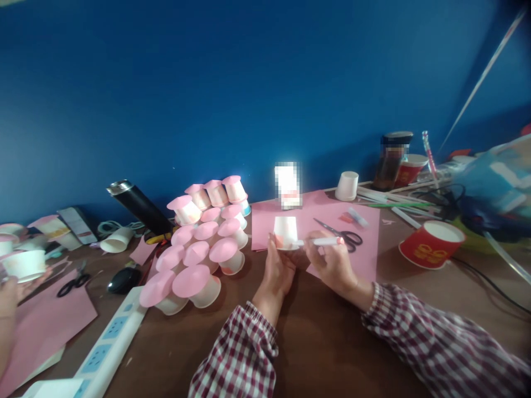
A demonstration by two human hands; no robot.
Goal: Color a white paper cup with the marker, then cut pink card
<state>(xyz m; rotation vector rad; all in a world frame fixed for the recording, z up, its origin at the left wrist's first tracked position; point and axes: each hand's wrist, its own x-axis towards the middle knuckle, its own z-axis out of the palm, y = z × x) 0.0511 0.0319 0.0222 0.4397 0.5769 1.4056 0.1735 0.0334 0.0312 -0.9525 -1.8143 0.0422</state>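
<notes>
My left hand (279, 272) is closed round the lower side of a white paper cup (286, 229), which is upside down with its wide rim toward me. In my right hand (332, 265) is a white marker (326, 241), held like a pen, its tip end close to or touching the cup's side. Behind them a pink paper sheet (367, 265) lies on the table, bearing dark-handled scissors (352, 239) and a small glue-stick-like tube (357, 217). To the left stand several upturned cups topped with pink paper discs (197, 281).
A white power strip (110, 337), black mouse (124, 280) and black flask (143, 207) are at left. Another person's hand (20, 287) holds a cup at far left. A red paper tub (431, 245), white cup (347, 186) and dark jar (390, 163) stand at right, against the blue wall.
</notes>
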